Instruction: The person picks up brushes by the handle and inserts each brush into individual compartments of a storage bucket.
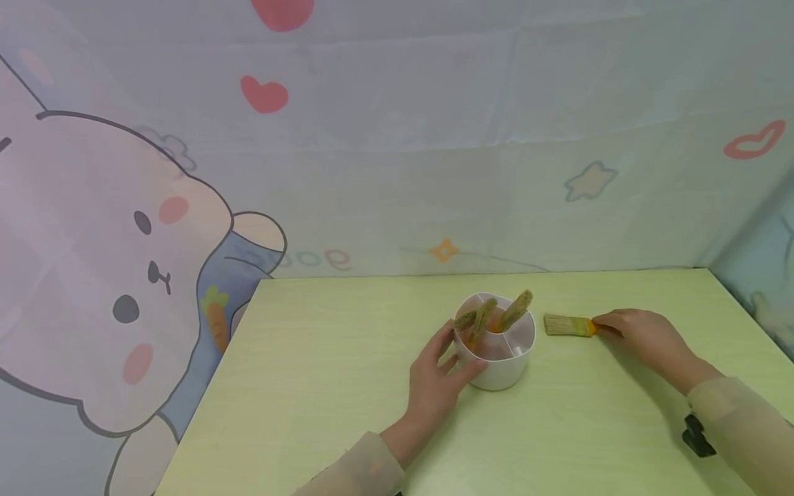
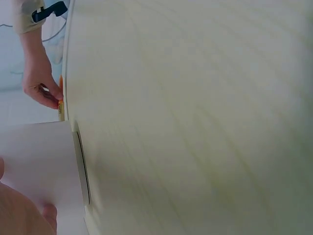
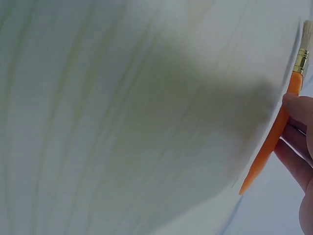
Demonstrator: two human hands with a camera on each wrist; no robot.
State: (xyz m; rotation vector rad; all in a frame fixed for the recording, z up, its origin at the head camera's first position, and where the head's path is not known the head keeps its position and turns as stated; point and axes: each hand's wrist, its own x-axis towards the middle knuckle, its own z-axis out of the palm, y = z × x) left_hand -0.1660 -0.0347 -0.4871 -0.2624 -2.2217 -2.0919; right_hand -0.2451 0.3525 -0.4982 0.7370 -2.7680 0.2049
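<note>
My left hand (image 1: 432,389) grips a white divided brush holder (image 1: 501,375) from its left side, thumb on the near wall and fingers round the far left. Several brushes (image 1: 516,310) stand in the holder with bristles up and orange showing lower down. To the right, my right hand (image 1: 648,339) pinches the orange handle of a flat paintbrush (image 1: 567,326), whose bristles point left toward the holder. In the right wrist view thumb and fingers close on the handle (image 3: 274,134) near the ferrule. The left wrist view shows the holder's white wall (image 2: 39,156) close up.
Both hands work over a pale yellow-green table (image 1: 310,386). Behind it hangs a printed cloth (image 1: 397,138) with hearts and a cartoon animal, meeting the table's back edge. A black strap piece (image 1: 699,436) shows at the right sleeve.
</note>
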